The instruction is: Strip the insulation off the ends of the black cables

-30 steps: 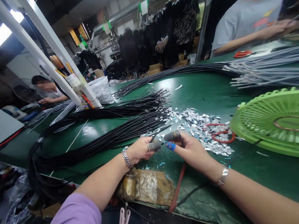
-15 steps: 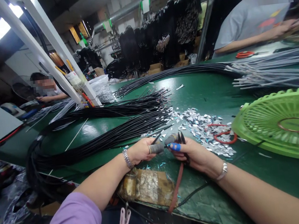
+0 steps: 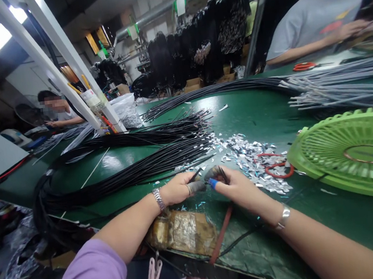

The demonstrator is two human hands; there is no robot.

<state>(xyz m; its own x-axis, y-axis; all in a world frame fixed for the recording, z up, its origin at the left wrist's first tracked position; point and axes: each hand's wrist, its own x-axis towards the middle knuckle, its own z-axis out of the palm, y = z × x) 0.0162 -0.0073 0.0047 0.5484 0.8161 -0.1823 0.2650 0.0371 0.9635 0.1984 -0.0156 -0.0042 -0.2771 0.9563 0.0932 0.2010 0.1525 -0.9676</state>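
Observation:
My left hand (image 3: 181,188) is closed, with grey-wrapped fingertips, around a black cable (image 3: 196,174) whose short end sticks up past the fingers. Close beside it, my right hand (image 3: 226,183) is closed on a dark hand tool (image 3: 223,175) with pointed tips; its exact kind is mostly hidden by the fingers. Blue tape covers the right thumb. The fingertips of both hands almost meet, and the cable's tip between them is too small to make out. Behind the hands lies a bundle of black cables (image 3: 136,169) with stripped ends.
Silvery foil scraps (image 3: 251,155) and red-handled scissors (image 3: 278,170) lie beyond my right hand. A green fan (image 3: 351,153) stands at the right, grey cables (image 3: 327,87) behind it. A taped block (image 3: 186,232) sits at the table's front edge. A co-worker (image 3: 311,24) sits across.
My right hand has turned over, so its back faces up more and the tool's tips show less. The left hand stays nearly in place with the cable.

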